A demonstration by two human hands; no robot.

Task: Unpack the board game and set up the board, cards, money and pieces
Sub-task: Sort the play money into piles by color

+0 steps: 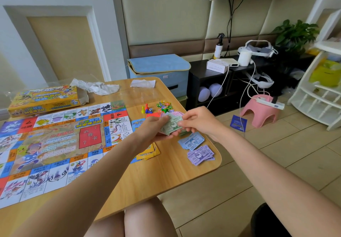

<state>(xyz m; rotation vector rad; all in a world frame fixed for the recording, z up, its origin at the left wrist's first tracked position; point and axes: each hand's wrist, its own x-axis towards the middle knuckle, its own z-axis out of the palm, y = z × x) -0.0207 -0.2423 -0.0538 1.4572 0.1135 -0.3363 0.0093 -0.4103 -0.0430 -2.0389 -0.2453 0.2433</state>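
The game board point(55, 144) lies unfolded on the wooden table point(166, 172). My left hand point(153, 127) holds a stack of green play money point(170, 124) above the table's right side, and my right hand point(199, 121) pinches the top note. Under my hands lie a blue money pile point(191, 141) and a purple money pile point(201, 154). Yellow cards point(147, 153) sit by the board's edge, partly hidden by my left arm. Pawns and a die point(146, 109) stand behind, next to small colourful figures point(164, 106). A blue card pile point(137, 123) is beside the board.
The yellow game box point(44, 98) sits at the table's far left with crumpled plastic wrap point(96, 87) and a paper sheet point(143, 83) behind. Beyond the table stand a blue storage box point(158, 70), a black shelf point(212, 81) and a pink stool point(260, 111).
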